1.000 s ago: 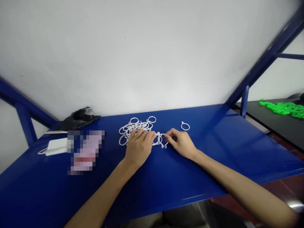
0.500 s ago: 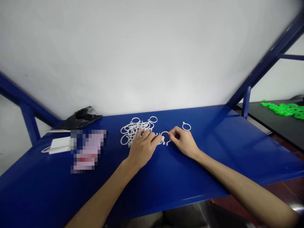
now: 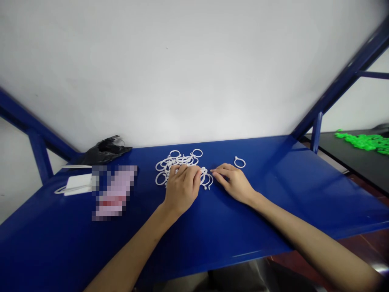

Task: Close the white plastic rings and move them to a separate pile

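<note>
From behind the worker, the pile of white rings [image 3: 182, 159] lies on a blue tabletop [image 3: 243, 227], its near side hidden by the left hand [image 3: 182, 186], whose fingers curl over it. A few linked-looking rings [image 3: 204, 172] show at the pile's right edge, between both hands. The right hand [image 3: 235, 184], right of the pile, holds thumb and forefinger nearly together; whether either hand grips a ring cannot be told. Farther right of the pile: one separate ring [image 3: 240, 167]. Left of it: a blurred pink item [image 3: 118, 186], a white flat object [image 3: 79, 182] with a cord, and a black plastic bag [image 3: 105, 151]. Behind it: a pale wall [image 3: 182, 73]. Far right of it: a blue frame post [image 3: 316, 132], then bright green pieces [image 3: 364, 140] on a dark surface [image 3: 349, 152].
</note>
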Available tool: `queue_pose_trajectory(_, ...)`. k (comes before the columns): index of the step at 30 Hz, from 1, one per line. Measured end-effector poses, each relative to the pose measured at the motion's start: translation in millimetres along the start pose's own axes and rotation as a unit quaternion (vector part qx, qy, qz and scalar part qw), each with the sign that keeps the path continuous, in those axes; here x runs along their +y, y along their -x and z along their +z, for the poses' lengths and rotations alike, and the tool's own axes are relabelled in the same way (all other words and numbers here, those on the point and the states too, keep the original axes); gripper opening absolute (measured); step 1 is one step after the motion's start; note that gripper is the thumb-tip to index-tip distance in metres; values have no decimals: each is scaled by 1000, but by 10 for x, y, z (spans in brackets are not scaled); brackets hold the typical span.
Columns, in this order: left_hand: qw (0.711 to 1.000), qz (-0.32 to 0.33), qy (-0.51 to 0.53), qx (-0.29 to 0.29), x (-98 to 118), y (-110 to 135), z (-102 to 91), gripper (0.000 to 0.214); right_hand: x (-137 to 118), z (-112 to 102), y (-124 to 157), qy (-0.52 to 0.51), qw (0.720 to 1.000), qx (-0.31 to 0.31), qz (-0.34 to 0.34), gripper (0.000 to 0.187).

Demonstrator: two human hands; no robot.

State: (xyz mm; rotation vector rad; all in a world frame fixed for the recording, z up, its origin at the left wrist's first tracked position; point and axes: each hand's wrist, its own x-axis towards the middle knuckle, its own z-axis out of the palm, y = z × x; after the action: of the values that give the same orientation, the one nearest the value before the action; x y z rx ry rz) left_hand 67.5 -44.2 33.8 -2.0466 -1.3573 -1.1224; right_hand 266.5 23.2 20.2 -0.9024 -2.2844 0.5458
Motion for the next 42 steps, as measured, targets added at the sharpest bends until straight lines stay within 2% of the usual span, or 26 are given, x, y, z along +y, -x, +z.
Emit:
queue_pose_trajectory(4,999,-13,33,-3,27,28,35,9,-127,-36,20,-106,993,-42,-24,31)
queue_pose_trajectory(7,998,-3,60,-28,55,50,56,10,-181,-14,43,-162,986,-45,6,24)
queue_pose_trajectory(13,989,-22,83,-120,53,68,70,29,-163,23,79,-195,979,-25,51,22)
queue_pose_trajectory(16,984,-32,96,-146,41,79,76,33,-163,4,76,-184,982,-15,44,22)
queue_pose_trajectory(21,977,-64,152,-135,36,84,75,23,-172,-30,59,-145,989,-7,20,25)
queue_pose_trajectory(30,962,-73,219,-145,19,94,71,15,-216,-78,107,-159,982,-74,-77,23)
queue_pose_trajectory(37,967,-55,214,-125,21,122,40,12,-224,-102,161,-84,974,-76,-195,30)
queue_pose_trajectory(42,972,-46,160,-163,-15,119,93,6,-155,-71,107,-45,979,-67,-188,27)
